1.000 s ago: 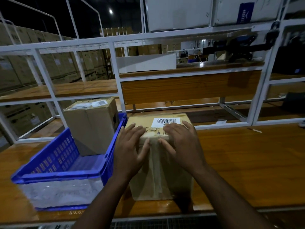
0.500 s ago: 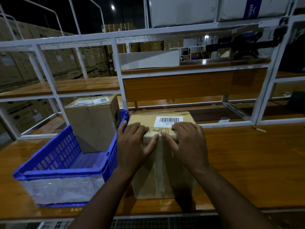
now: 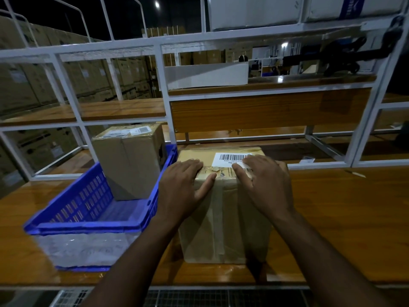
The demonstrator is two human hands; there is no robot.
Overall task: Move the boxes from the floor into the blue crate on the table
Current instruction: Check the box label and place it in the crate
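A tall taped cardboard box [image 3: 223, 222] with a barcode label on top stands on the wooden table [image 3: 336, 218], just right of the blue crate [image 3: 88, 220]. My left hand [image 3: 183, 187] lies flat on the box's top left edge, its thumb stretched over the front face. My right hand [image 3: 265, 185] rests on the top right with straight fingers, partly covering the label. A second cardboard box [image 3: 130, 162] stands upright inside the crate at its far end.
A white metal rack frame [image 3: 163, 91] with wooden shelves rises behind the table. A white box [image 3: 205, 76] lies on the shelf above. Stacked cartons fill the dark background at left. A metal grate floor [image 3: 199, 298] shows below the table edge.
Both hands have stayed on top of the box, with the right fingers shifting slightly toward the label. The box and crate have not moved; the camera has tilted a little.
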